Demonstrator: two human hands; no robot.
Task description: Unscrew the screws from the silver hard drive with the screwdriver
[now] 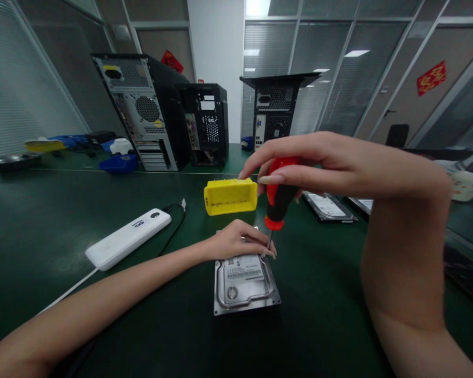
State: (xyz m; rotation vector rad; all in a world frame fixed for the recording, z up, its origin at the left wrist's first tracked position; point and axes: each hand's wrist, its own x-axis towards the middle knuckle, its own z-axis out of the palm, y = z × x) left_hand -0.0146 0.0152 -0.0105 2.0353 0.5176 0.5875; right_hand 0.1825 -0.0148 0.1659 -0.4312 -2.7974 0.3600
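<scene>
A silver hard drive (244, 286) lies flat on the green table (43, 220) in front of me. My left hand (236, 240) rests on the drive's far edge, its fingertips beside the screwdriver's shaft. My right hand (315, 165) grips the top of a red and black screwdriver (279, 199), which stands upright with its tip on the drive's far right corner.
A yellow plastic box (230, 196) sits just behind the drive. A white power bank (128, 245) with a cable lies to the left. More hard drives (328, 206) lie to the right. Several open computer cases (150, 113) stand at the back.
</scene>
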